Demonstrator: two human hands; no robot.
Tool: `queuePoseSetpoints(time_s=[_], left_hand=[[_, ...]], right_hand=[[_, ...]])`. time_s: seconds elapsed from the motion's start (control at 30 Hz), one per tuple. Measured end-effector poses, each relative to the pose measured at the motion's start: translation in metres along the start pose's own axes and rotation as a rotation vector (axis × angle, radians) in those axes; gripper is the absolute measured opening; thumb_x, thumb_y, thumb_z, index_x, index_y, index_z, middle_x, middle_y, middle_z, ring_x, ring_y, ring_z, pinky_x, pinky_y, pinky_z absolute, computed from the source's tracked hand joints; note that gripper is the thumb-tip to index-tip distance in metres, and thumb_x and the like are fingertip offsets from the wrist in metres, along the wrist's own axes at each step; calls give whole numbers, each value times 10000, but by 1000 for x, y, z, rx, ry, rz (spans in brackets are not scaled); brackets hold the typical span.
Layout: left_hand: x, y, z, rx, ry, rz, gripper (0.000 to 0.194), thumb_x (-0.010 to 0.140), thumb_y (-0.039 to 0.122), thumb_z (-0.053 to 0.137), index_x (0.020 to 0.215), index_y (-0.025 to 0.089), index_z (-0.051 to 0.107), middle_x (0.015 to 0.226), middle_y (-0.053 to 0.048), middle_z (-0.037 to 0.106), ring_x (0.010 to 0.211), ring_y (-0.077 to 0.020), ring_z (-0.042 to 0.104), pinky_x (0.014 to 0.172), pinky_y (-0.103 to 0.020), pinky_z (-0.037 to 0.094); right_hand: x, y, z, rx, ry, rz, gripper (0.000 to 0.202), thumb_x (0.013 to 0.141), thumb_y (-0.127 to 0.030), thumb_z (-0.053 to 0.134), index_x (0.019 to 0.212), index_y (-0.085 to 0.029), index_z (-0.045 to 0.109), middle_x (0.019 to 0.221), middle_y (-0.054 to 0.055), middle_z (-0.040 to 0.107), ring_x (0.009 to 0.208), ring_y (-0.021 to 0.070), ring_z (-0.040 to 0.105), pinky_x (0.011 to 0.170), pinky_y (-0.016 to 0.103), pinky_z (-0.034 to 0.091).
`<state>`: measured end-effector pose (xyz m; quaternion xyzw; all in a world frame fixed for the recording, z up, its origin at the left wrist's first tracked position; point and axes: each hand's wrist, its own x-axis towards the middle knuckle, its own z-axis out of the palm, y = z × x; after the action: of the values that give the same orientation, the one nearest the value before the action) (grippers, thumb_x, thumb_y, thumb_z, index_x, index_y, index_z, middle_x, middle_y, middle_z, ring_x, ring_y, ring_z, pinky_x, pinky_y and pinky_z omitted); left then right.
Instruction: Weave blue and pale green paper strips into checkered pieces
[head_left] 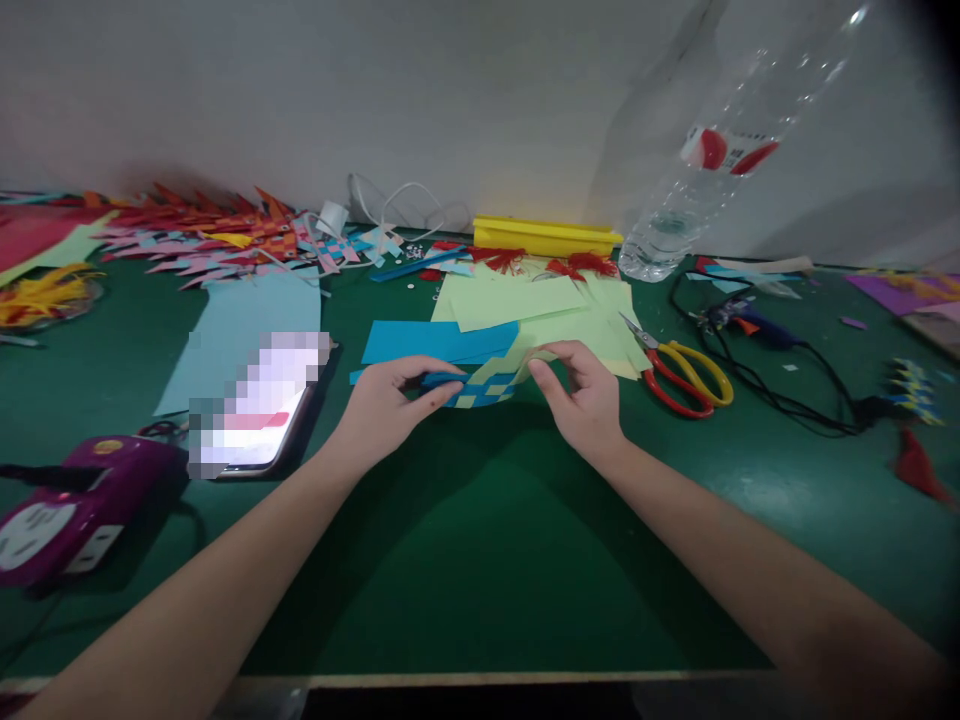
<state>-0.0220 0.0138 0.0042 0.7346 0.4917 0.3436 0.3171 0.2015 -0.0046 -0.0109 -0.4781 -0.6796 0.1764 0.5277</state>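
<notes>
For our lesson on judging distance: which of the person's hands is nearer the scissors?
Right. The right hand is just to the left of the scissors; the left hand is farther left, beyond the right hand.

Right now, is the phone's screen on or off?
On: the phone glows bright white across its face, though pixelation hides much of what's displayed.
</notes>
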Motion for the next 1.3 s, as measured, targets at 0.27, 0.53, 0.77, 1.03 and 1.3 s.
queuePoseSetpoints(time_s=[0.27,0.53,0.77,1.03,1.3], left_hand=[[3,-8,2,140,-11,51,178,825,354,596,905,234,700,907,-28,714,786,-191,647,682,-280,513],[6,-12,0,117,-38,3,201,833,371,580,929,221,672,920,-32,704,799,-197,645,695,-297,509],[4,-6,0,15,-98,12,325,859,448,521,1044,196,607,1040,-81,665,906,-213,638,752,-308,533],[2,-3,1,49,-245,95,490,781,486,634,1194,248,522,1230,-69,580,1130,-246,555,936,-353,473],[2,-5,2,162,-237,117,567,753,532,643,1215,226,520,1208,-79,603,1057,-268,593,836,-338,512]], right_hand=[[2,0,-1,25,-122,-39,389,794,-372,659,1139,-255,521,1151,63,610,1056,217,584,917,387,486],[7,19,1,-82,-415,85,295,781,-346,665,1054,-251,605,1058,46,648,1008,232,598,848,418,496],[7,19,4,-175,-418,24,125,818,-288,622,929,-244,660,938,39,661,926,225,603,806,399,478],[7,23,5,-144,-428,-7,58,812,-240,612,842,-221,657,865,30,666,814,192,608,729,344,484],[8,21,5,-151,-410,-3,109,815,-307,625,752,-222,652,813,32,661,826,207,607,754,367,484]])
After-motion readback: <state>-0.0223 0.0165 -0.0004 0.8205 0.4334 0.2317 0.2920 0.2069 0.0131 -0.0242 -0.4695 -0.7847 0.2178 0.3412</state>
